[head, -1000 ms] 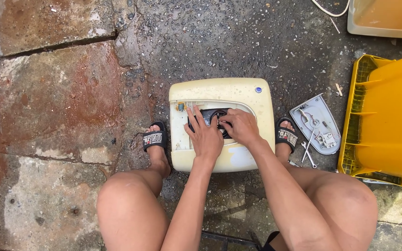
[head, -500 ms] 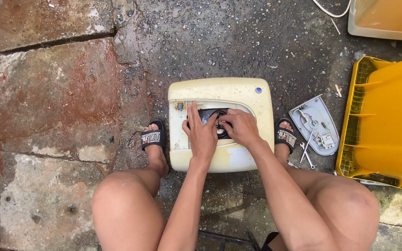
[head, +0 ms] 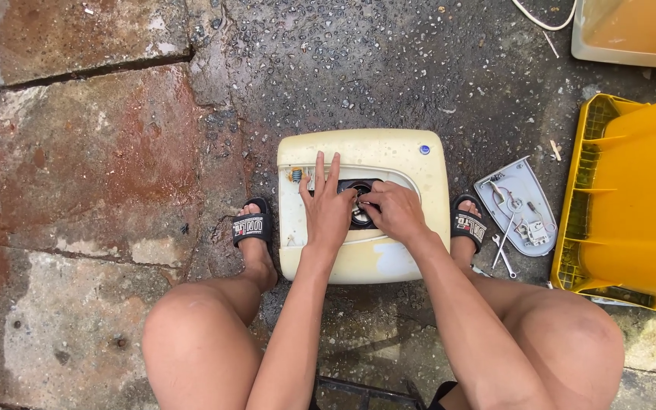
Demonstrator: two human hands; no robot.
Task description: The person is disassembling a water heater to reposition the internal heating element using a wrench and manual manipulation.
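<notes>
- A person squats over a yellowed, cream-coloured appliance casing [head: 364, 205] that lies flat on wet, gritty pavement, a black sandal planted on either side of it.
- The left hand [head: 327, 209] rests on the casing with its fingers stretched out flat, the fingertips lying at the left edge of the dark round opening [head: 360, 203] in the casing's middle.
- The right hand [head: 393, 210] sits curled over the same opening from the right, its fingertips drawn together on a small metal part inside; what exactly they pinch cannot be told.
- Just right of the casing, beyond the right foot, lies a grey cover plate [head: 516, 205] with small fittings and a spanner [head: 504, 241] on it.
- Further right of the casing stands a yellow plastic crate [head: 632, 205].
</notes>
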